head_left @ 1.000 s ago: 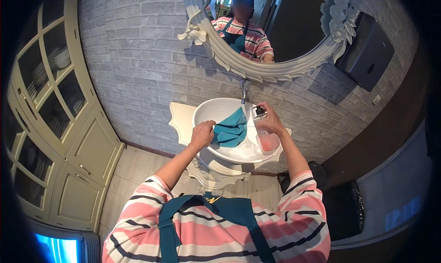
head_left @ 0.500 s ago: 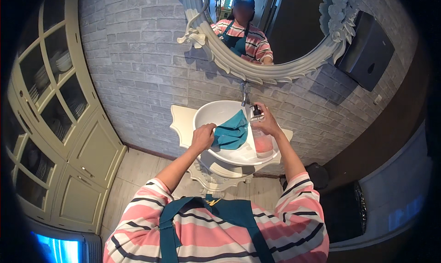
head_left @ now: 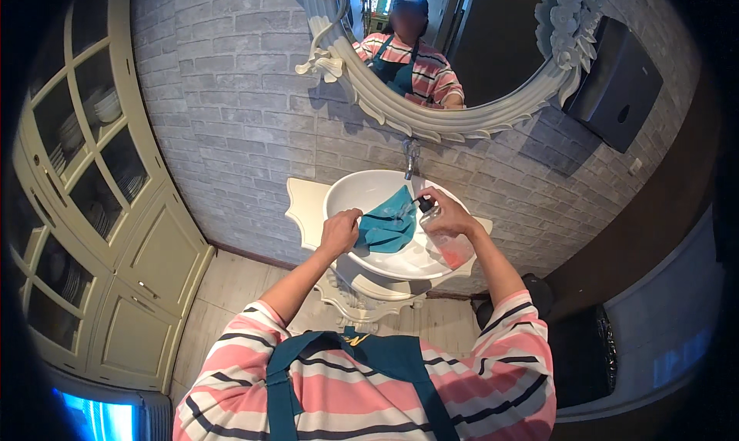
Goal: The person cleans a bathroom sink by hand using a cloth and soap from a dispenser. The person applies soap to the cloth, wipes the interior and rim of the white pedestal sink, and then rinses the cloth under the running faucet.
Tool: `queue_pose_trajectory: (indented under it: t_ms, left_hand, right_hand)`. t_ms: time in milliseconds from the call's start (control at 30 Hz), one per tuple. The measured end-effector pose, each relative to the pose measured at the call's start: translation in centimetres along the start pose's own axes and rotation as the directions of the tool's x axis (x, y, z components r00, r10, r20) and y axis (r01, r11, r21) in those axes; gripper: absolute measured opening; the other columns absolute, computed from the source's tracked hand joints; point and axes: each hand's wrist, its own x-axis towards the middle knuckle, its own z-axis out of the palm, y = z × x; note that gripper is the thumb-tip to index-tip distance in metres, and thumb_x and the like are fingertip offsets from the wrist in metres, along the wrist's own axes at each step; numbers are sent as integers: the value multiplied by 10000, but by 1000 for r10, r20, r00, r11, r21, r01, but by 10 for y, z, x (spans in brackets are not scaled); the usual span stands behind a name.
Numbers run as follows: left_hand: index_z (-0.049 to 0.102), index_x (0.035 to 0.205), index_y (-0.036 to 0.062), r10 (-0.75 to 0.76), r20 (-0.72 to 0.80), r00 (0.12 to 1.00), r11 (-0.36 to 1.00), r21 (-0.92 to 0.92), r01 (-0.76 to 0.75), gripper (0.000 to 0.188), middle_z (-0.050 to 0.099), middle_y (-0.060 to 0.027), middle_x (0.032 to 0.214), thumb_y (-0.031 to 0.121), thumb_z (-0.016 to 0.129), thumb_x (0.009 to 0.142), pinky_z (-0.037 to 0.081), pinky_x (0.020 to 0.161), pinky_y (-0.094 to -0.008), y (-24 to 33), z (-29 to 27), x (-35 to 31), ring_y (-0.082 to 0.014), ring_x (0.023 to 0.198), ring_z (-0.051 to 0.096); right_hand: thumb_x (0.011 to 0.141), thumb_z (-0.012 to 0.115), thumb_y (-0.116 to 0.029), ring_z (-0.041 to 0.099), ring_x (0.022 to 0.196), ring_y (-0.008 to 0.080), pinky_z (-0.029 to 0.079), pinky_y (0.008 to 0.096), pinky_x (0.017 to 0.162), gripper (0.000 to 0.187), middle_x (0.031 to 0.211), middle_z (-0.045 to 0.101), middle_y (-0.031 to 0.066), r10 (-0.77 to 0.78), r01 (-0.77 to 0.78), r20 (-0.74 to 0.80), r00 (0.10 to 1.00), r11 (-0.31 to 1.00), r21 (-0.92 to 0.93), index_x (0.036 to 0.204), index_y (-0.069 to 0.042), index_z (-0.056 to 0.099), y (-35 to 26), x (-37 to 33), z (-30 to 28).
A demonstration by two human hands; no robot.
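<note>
A teal cloth (head_left: 387, 238) lies bunched inside the white oval basin (head_left: 356, 184). My left hand (head_left: 341, 231) pinches the cloth's left edge at the basin's rim. On the right, my right hand (head_left: 451, 219) grips a clear spray bottle (head_left: 453, 250) holding pink liquid. Its black head (head_left: 424, 204) tilts left toward the cloth, with my index finger on it. A whitish streak, like spray, shows between the nozzle and the cloth. My palm and fingers hide part of the bottle.
A chrome tap (head_left: 412, 160) juts from the brick-patterned wall above the basin. Over it hangs an ornate framed mirror (head_left: 400, 119). A dark dispenser (head_left: 618, 87) is mounted at the right. A cream vanity (head_left: 304, 207) bears the basin; a glazed cabinet (head_left: 146, 248) stands left.
The bottle has tipped from nearly upright so its head points left at the cloth, and a whitish streak has appeared there. My left hand has stayed on the cloth.
</note>
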Motion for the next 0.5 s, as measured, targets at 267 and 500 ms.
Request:
queue_pose_trajectory:
  t_ms: [267,500]
  left_hand:
    - [560,842,60,-7,9,1000,1000,15,7,178,578,-115,754,57,442,709,430,625,-369,1,-4,3,-261,717,552]
    - [562,847,59,-2,20,1000,1000,20,2,182,579,-114,748,58,437,714,430,629,-367,1,-1,2,-260,716,553]
  right_hand:
    - [479,649,-204,485,827,200,390,284,722,570,904,483,70,-14,16,-91,996,1000,14,1006,-128,446,1,-8,-15]
    - [478,660,-198,485,832,219,388,293,726,571,914,482,76,-26,27,-45,999,999,20,1003,-136,445,0,-4,-12]
